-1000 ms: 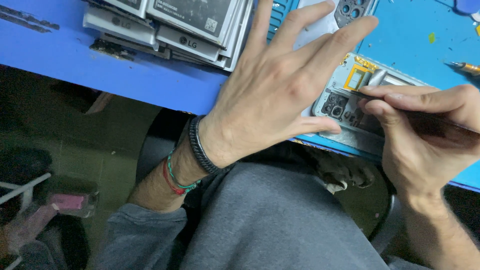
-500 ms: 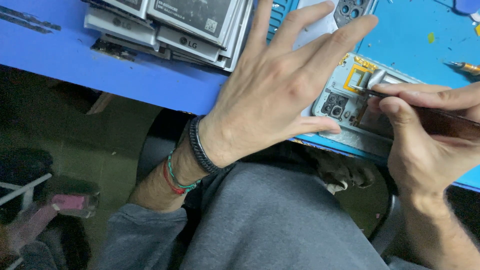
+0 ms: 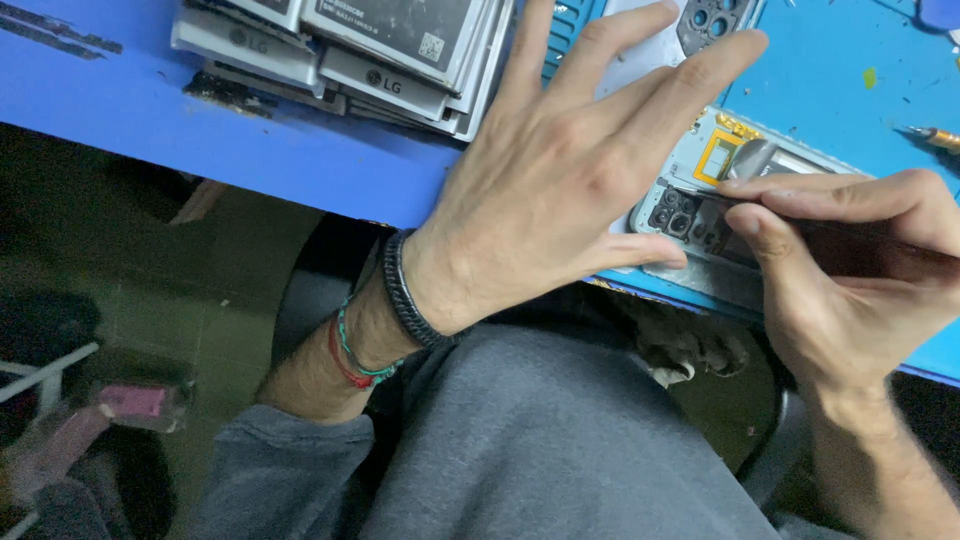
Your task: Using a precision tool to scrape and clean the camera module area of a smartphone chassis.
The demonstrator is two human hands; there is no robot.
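Down at the lower left of the frame I see a dim floor with a small pink thing (image 3: 130, 400), too blurred to tell what it is. Above it the blue worktop (image 3: 300, 150) runs across the top of the frame. On it, at upper left of centre, lies a stack of flat grey battery packs (image 3: 350, 50), each a slim rectangle; the top one bears a dark label with pale print and a small white square code at its corner.

Moving toward the centre, my left hand (image 3: 560, 190) is spread wide, fingers splayed and palm down, gripping nothing; its fingertips lie over a pale phone back cover (image 3: 640, 50) with a dark camera cluster at the upper edge of the frame. A black braided band (image 3: 405, 300) and thin red and green cords sit on that wrist.

Just right of the thumb lies the opened phone (image 3: 700, 215), at the worktop's near edge, showing camera lenses and a yellow-rimmed part. My right hand (image 3: 850, 270) is pinched closed around a thin dark tool (image 3: 800, 215), whose tip touches the phone's innards. At the far right, a small orange-tipped tool (image 3: 935, 138) rests on the blue mat (image 3: 830, 80).
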